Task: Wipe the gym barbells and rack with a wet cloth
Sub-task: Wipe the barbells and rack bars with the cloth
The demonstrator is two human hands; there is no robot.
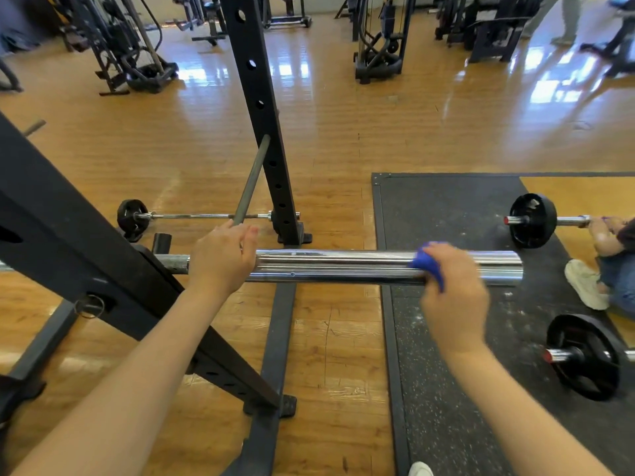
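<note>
A chrome barbell sleeve runs left to right across the middle, its thinner shaft resting on the black rack at the left. My left hand grips the sleeve at its inner end, fingers curled over the top. My right hand holds a blue cloth wrapped against the sleeve near its outer end; the hand is motion-blurred. The rack's far upright stands behind the bar.
A black rubber mat lies at the right with two loaded barbells. Another person crouches at the right edge, hand on the far bar. A small barbell lies on the wooden floor behind the rack.
</note>
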